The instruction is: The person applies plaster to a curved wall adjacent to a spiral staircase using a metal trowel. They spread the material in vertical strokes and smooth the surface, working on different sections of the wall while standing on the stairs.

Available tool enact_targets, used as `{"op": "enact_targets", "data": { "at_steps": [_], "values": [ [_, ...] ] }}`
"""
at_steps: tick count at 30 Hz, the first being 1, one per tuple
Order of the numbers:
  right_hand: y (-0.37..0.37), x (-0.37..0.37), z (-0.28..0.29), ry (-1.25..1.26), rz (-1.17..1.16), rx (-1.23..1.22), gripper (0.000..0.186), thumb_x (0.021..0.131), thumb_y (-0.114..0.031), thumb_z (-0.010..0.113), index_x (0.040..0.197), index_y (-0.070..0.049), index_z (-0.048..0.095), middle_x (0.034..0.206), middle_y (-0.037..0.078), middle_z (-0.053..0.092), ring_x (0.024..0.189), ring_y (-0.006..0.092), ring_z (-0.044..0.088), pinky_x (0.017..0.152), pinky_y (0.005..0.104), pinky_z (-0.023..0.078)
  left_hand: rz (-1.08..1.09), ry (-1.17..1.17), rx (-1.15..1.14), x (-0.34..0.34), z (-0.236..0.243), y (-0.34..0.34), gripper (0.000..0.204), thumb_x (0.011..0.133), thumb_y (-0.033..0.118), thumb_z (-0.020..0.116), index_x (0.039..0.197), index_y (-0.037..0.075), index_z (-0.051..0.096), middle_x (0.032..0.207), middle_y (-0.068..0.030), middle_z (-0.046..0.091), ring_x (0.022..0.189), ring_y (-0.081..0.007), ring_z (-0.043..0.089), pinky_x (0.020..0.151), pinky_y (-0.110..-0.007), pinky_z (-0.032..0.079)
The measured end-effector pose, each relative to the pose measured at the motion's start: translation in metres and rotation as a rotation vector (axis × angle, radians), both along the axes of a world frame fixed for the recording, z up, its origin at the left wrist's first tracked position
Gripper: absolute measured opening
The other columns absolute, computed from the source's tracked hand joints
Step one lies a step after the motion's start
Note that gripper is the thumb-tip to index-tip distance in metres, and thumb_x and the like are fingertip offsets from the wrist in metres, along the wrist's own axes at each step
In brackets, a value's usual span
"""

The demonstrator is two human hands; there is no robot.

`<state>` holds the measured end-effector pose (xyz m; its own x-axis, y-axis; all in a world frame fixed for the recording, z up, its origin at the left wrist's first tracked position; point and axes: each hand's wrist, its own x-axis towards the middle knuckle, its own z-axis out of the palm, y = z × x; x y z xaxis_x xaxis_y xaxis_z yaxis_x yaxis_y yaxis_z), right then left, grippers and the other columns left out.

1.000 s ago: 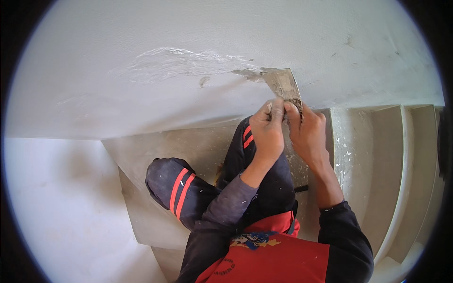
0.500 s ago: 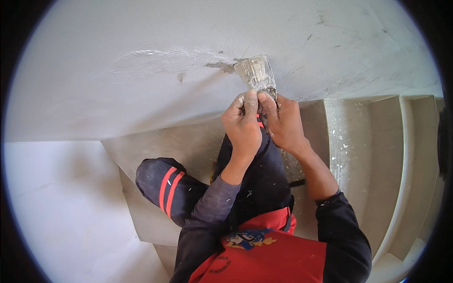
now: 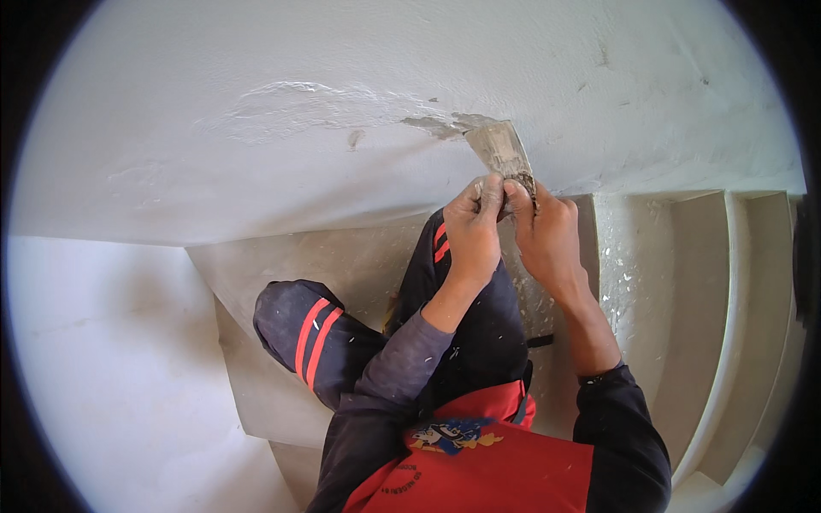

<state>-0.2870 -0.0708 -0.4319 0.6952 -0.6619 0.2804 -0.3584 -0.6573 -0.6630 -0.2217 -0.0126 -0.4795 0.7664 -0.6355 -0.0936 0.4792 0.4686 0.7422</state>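
Both my hands grip a putty knife (image 3: 499, 147) whose broad blade is coated with dried whitish plaster. My left hand (image 3: 475, 226) is closed on the handle, its thumb laid along the base of the blade. Against its other side, my right hand (image 3: 549, 239) is closed too, thumb beside thumb. The fingers hide most of the handle. Up against the pale wall (image 3: 256, 171), the blade's outer corner meets the right end of a bare grey patch (image 3: 440, 127) where the coating is gone.
A rough flaked streak (image 3: 295, 103) runs left of the patch on the wall. Stair treads (image 3: 693, 274) curve down my right side, with white chips (image 3: 620, 282) scattered on one. My bent knee (image 3: 295, 321) rests on the landing at left, near a white wall (image 3: 120, 359).
The putty knife and both hands now sit farther right and slightly lower in the picture. More of the grey patch shows beside the blade. The view has shifted a little.
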Motion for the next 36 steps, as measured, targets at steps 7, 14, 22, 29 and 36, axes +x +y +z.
{"op": "enact_targets", "data": {
  "at_steps": [7, 14, 22, 29, 36],
  "values": [
    [0.003, 0.009, -0.015, -0.046, -0.038, 0.142, 0.030, 0.092, -0.021, 0.055, 0.081, 0.005, 0.061, 0.054, 0.021, 0.054, 0.046, 0.0349, 0.057, 0.046, 0.0389, 0.042, 0.041, -0.136, 0.078, 0.010, -0.010, 0.001, 0.030, 0.095, 0.016, 0.054, 0.073, -0.004, 0.060, 0.064, 0.0057, 0.048, 0.061, -0.0024, 0.038, 0.053, -0.019, 0.032],
    [0.000, 0.018, -0.031, -0.063, -0.025, 0.146, 0.030, 0.092, -0.021, 0.055, 0.079, 0.005, 0.059, 0.053, 0.021, 0.051, 0.046, 0.0355, 0.056, 0.046, 0.0390, 0.042, 0.092, -0.228, 0.213, 0.017, -0.006, 0.006, 0.026, 0.095, 0.017, 0.055, 0.082, -0.004, 0.063, 0.067, 0.0040, 0.051, 0.064, -0.0034, 0.041, 0.056, -0.021, 0.035],
    [0.008, 0.025, -0.021, -0.071, -0.016, 0.188, 0.025, 0.093, -0.020, 0.054, 0.086, 0.002, 0.063, 0.055, 0.020, 0.053, 0.047, 0.0345, 0.057, 0.047, 0.0377, 0.043, 0.080, -0.237, 0.190, 0.025, 0.006, 0.014, 0.025, 0.096, 0.016, 0.053, 0.087, -0.004, 0.064, 0.074, 0.0026, 0.058, 0.068, -0.0034, 0.046, 0.059, -0.021, 0.039],
    [0.003, 0.003, -0.017, -0.017, -0.049, 0.158, 0.025, 0.094, -0.019, 0.053, 0.087, 0.003, 0.063, 0.056, 0.018, 0.056, 0.046, 0.0290, 0.056, 0.047, 0.0349, 0.043, 0.034, -0.173, 0.110, 0.002, -0.007, 0.002, 0.024, 0.095, 0.016, 0.054, 0.088, -0.005, 0.063, 0.074, 0.0028, 0.058, 0.069, -0.0026, 0.046, 0.061, -0.020, 0.040],
    [0.002, 0.006, -0.009, 0.005, -0.044, -0.018, 0.029, 0.093, -0.021, 0.054, 0.084, 0.005, 0.063, 0.057, 0.021, 0.057, 0.051, 0.0364, 0.060, 0.048, 0.0397, 0.045, 0.082, -0.148, 0.107, 0.001, 0.004, 0.003, 0.025, 0.096, 0.015, 0.053, 0.083, -0.004, 0.062, 0.073, 0.0030, 0.056, 0.068, -0.0027, 0.045, 0.060, -0.019, 0.039]
  ]
}}
